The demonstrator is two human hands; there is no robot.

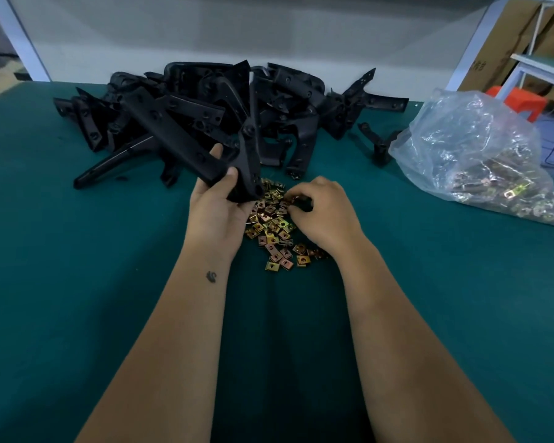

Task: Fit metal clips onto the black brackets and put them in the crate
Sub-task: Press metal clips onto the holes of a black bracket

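Holding black bracket (237, 174) in left hand (216, 212), end tilted toward clip pile (274, 225) for short reach. Right hand (322, 212) curled over pile; clip pinched or not, cannot tell. Crate not visible.

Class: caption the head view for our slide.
Left hand holds a black bracket; right hand picks among metal clips.

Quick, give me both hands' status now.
Left hand: holding a black bracket.
Right hand: fingers curled into the loose metal clips; whether it grips one cannot be told.
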